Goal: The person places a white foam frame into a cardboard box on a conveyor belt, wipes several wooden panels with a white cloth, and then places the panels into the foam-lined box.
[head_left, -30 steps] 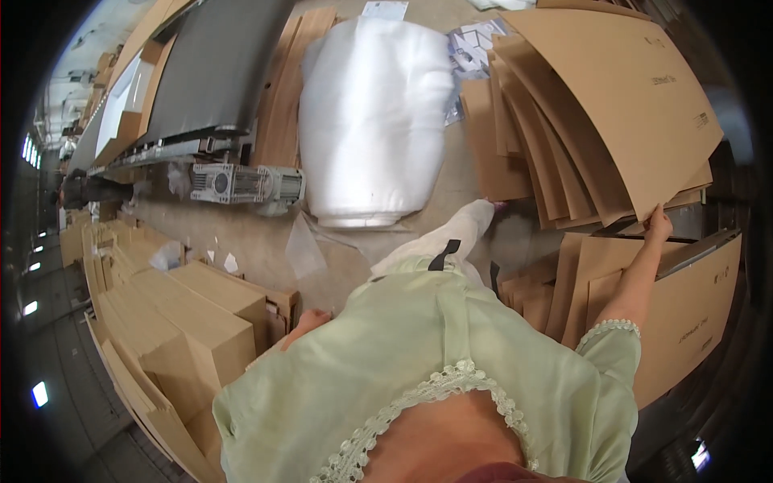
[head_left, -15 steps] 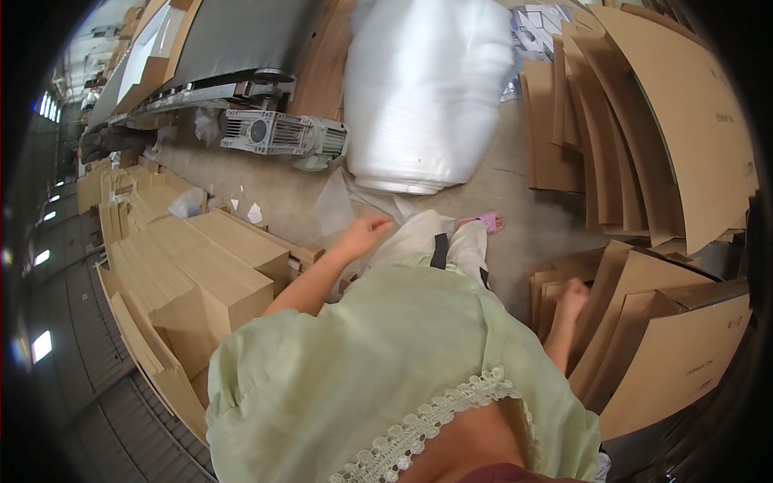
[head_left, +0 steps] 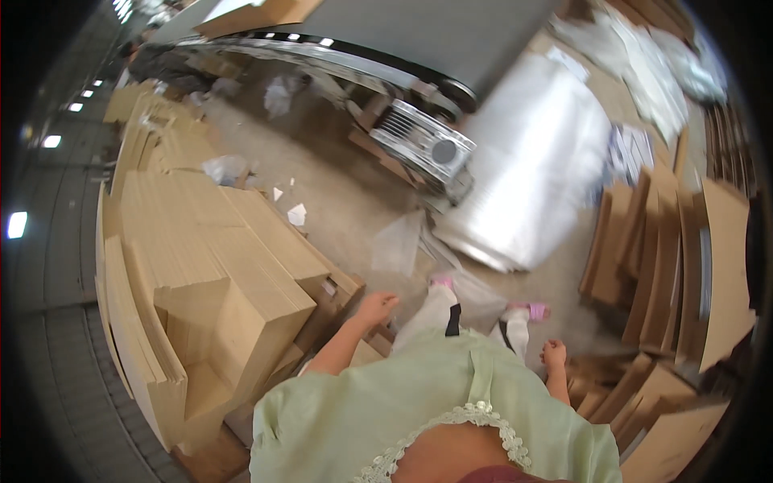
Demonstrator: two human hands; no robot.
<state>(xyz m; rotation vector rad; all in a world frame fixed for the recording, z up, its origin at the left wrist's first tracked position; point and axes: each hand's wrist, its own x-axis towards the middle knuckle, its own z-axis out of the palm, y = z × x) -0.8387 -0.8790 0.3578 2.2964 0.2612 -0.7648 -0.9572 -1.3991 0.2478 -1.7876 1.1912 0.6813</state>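
My left hand (head_left: 377,309) hangs beside my thigh, near the edge of a stack of flat cardboard (head_left: 266,270). Its fingers are loosely curled together, and nothing shows in them. On the other side my right hand (head_left: 553,352) is curled into a loose fist, also with nothing visible in it. It hangs over the floor, a little left of some leaning cardboard sheets (head_left: 672,394). Neither hand appears to touch anything. Below me are my light trousers and pink sandals, one foot by a scrap of clear plastic film (head_left: 398,243).
Ahead stands a conveyor with a dark belt (head_left: 419,40) and a grey motor (head_left: 423,145) jutting out low. Beside it is a large roll of clear plastic wrap (head_left: 531,161). More brown cardboard sheets (head_left: 725,266) lean at the right. White scraps (head_left: 297,214) lie on the concrete floor.
The view has turned left, so the conveyor, motor and plastic roll now sit further right. The cardboard stack on the left looks nearer. Both hands remain low at my sides.
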